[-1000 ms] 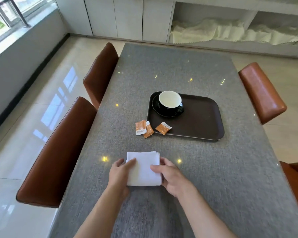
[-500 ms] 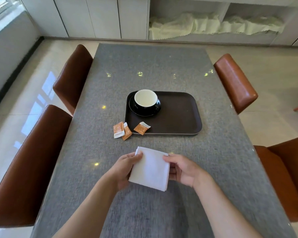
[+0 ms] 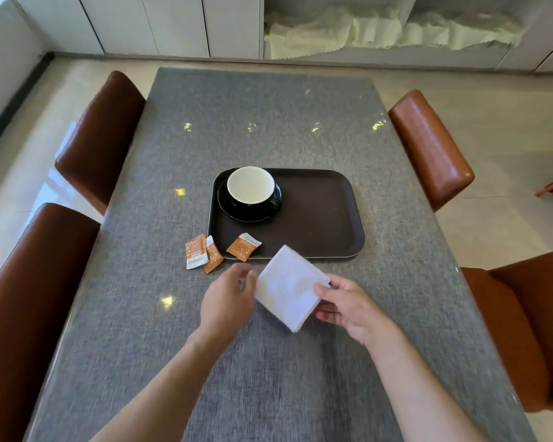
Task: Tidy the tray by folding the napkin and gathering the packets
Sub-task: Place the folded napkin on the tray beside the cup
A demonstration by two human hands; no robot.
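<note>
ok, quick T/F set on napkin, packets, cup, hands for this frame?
1. The folded napkin is held by the right hand. True.
2. The cup stands directly on the table. False: it sits on a saucer on the tray.
3. All three packets lie on the tray. False: two packets lie on the table beside it; one packet lies on its edge.
4. The left hand holds nothing. True.

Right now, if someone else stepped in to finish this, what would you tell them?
Right hand pinches the folded napkin, lifted near the tray.
Left hand is beside the napkin; whether it touches is unclear.
Two packets lie on the table; a third packet sits at the tray's front rim.
Done: folding.
Left: set the napkin on the tray, gather the packets.
</note>
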